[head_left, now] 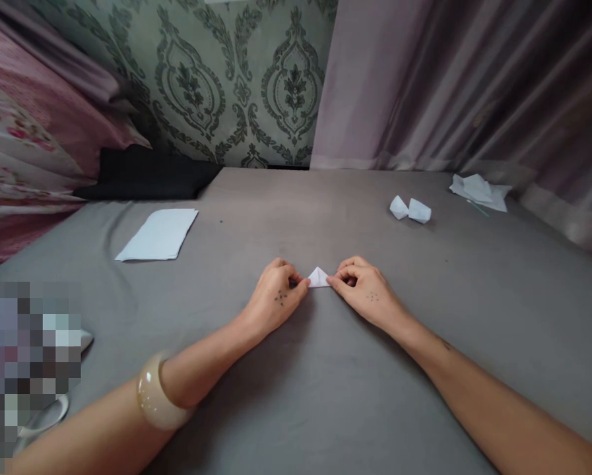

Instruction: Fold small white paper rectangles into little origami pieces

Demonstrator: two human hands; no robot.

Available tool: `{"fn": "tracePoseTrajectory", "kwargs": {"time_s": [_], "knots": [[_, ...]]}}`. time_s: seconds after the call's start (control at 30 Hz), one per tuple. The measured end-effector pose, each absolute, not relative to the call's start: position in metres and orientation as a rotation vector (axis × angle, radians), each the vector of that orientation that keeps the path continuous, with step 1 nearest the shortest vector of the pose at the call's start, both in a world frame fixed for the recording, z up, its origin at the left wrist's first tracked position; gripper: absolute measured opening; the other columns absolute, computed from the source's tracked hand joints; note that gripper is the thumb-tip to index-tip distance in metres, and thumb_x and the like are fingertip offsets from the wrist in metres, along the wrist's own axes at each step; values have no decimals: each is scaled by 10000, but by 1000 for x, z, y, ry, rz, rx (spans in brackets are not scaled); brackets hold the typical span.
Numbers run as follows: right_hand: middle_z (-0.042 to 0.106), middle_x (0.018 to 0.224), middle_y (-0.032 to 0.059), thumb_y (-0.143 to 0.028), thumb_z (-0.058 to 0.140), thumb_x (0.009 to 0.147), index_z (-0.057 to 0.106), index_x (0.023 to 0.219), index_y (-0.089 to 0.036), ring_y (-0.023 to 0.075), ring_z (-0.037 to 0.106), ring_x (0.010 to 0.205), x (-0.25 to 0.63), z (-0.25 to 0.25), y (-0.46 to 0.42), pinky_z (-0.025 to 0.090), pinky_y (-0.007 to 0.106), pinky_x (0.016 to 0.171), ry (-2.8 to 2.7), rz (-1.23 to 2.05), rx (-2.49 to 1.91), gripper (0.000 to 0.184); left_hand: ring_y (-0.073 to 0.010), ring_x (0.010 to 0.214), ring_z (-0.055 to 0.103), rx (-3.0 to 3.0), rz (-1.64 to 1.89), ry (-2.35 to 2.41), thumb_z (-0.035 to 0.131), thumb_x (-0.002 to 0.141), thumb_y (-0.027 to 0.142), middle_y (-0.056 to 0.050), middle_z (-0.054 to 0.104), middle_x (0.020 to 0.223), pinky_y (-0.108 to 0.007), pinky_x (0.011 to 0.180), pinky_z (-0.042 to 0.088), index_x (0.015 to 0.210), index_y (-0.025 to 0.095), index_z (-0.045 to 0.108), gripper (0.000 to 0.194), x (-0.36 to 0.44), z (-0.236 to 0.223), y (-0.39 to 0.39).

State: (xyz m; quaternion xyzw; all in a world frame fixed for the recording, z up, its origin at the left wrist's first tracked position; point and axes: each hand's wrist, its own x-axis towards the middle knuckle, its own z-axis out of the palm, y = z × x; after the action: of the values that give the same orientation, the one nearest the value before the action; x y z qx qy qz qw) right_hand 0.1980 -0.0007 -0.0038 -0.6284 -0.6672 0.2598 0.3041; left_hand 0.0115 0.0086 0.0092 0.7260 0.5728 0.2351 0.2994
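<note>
Between my two hands is a small piece of folded white paper (319,278), shaped like a triangle with its point facing away from me. My left hand (279,290) pinches its left corner between thumb and fingers. At the opposite corner, my right hand (367,288) grips the paper the same way. The paper is low over the grey cloth surface (325,369); whether it touches the cloth I cannot tell. A pale, glossy bangle (158,396) circles my left forearm.
A stack of white paper sheets (158,235) lies at the left, near a black folded cloth (150,173). Two folded white paper pieces (419,210) sit at the right. Farther right are more white papers (480,191) with a thin green stick. Curtains (424,86) and a patterned wall stand behind.
</note>
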Motion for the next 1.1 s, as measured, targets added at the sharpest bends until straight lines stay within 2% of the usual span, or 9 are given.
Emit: {"fn": "tracePoseTrajectory", "kwargs": {"time_s": [0.2, 0.63, 0.87, 1.1], "knots": [[615, 905, 41, -346, 608, 778, 670, 642, -205, 122, 517, 646, 202, -4, 2, 422, 304, 639, -1791, 724, -1640, 205, -170, 782, 544, 1924, 608, 1481, 577, 783, 279, -64, 594, 861, -307, 744, 438, 690, 149, 638, 172, 10, 7, 14], [580, 1007, 9, -299, 624, 781, 719, 842, -278, 119, 533, 725, 213, -3, -2, 423, 277, 659, -1875, 936, -1513, 115, -168, 792, 572, 2183, 630, 1282, 548, 845, 249, -58, 614, 896, -279, 710, 439, 783, 190, 708, 182, 2, 10, 9], [579, 998, 6, -356, 642, 776, 746, 794, -296, 123, 536, 728, 212, -2, -3, 418, 281, 655, -1898, 890, -1541, 121, -179, 821, 576, 2270, 599, 1269, 580, 836, 298, -45, 627, 914, -277, 693, 431, 815, 233, 715, 152, 0, 5, 7], [593, 975, 21, -365, 561, 844, 732, 762, -252, 117, 540, 710, 207, 1, -3, 421, 278, 663, -1892, 866, -1557, 221, -188, 827, 568, 2237, 552, 1332, 467, 899, 312, -68, 622, 892, -289, 695, 422, 802, 199, 704, 280, 4, 8, 7]]}}
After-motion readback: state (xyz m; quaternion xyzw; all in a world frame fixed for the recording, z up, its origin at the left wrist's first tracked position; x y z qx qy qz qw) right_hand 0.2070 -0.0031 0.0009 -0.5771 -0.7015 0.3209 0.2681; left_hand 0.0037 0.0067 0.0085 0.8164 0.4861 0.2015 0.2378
